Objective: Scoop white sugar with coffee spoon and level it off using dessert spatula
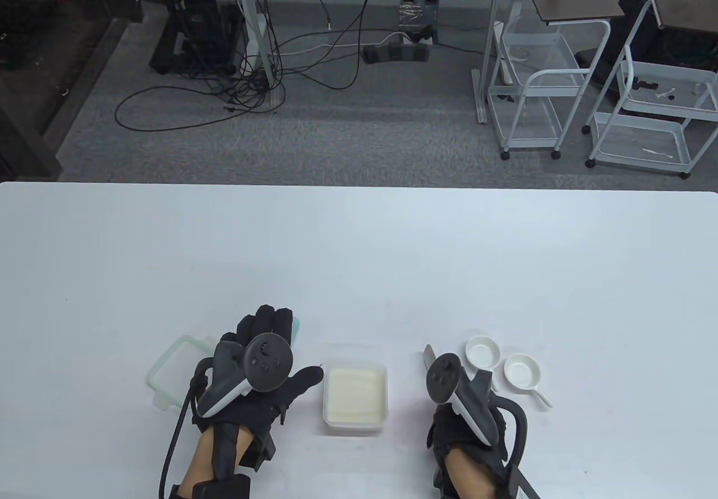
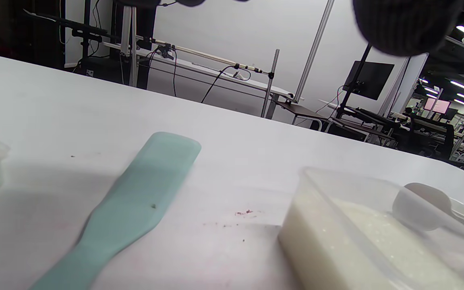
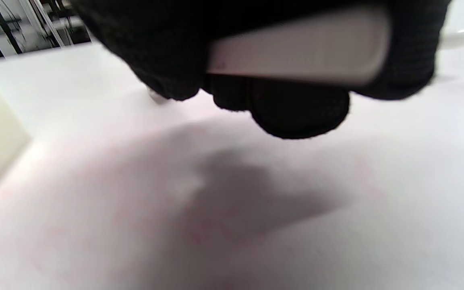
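While two gloved hands sit low in the frame, the bench [image 1: 359,241] carries one tub of sugar [image 1: 355,396], one pale green spatula [image 2: 135,205], one lid [image 1: 168,365] and two small white dishes [image 1: 484,351]. Lying flat, the translucent spatula points its blade toward the upper right in the left wrist view. The left hand [image 1: 255,373] hovers spread above it. The right hand [image 1: 468,409] grips a white spoon handle [image 3: 296,50].
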`<action>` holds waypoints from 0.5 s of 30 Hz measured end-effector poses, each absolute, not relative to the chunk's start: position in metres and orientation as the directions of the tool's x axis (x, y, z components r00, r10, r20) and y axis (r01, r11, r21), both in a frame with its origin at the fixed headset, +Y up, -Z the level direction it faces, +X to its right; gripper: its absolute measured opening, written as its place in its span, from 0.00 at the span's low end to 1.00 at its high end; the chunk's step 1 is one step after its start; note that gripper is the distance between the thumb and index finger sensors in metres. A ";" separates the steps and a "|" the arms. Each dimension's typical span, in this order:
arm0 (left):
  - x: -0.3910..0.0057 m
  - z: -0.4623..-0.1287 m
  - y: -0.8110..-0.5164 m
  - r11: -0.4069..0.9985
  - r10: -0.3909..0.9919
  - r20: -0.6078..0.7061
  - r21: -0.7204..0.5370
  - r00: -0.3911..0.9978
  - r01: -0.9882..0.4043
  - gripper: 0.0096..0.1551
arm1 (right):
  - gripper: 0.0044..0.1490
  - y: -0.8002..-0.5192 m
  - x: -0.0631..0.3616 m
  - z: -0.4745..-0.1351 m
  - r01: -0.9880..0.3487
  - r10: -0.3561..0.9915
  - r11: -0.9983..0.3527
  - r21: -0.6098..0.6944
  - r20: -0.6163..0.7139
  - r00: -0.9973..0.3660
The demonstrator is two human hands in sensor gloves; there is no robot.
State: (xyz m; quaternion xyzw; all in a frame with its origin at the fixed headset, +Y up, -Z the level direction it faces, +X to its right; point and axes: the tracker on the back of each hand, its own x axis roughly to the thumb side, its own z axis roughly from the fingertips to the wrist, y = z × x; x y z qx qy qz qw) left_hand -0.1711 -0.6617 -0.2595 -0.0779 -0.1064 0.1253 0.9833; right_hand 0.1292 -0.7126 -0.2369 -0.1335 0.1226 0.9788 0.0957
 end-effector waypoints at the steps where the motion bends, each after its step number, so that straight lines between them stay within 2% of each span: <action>1: -0.171 -0.260 -0.662 0.957 0.261 0.191 -0.181 0.946 -0.227 0.66 | 0.24 -0.707 0.131 -0.236 -0.253 0.198 -0.950 0.184 -0.271 -0.942; 4: -0.169 -0.259 -0.663 0.958 0.259 0.200 -0.181 0.945 -0.225 0.66 | 0.24 -0.689 0.133 -0.232 -0.352 0.330 -0.932 0.081 -0.205 -0.921; 8: -0.165 -0.259 -0.666 0.954 0.272 0.242 -0.193 0.931 -0.229 0.66 | 0.25 -0.661 0.133 -0.224 -0.475 0.477 -0.876 -0.080 -0.007 -0.879; 12: -0.157 -0.258 -0.668 0.953 0.288 0.337 -0.193 0.896 -0.233 0.71 | 0.25 -0.651 0.122 -0.219 -0.506 0.482 -0.858 -0.094 0.196 -0.854; 15: -0.148 -0.255 -0.671 0.971 0.233 0.418 -0.147 0.878 -0.188 0.76 | 0.25 -0.653 0.108 -0.216 -0.417 0.385 -0.909 -0.014 0.356 -0.851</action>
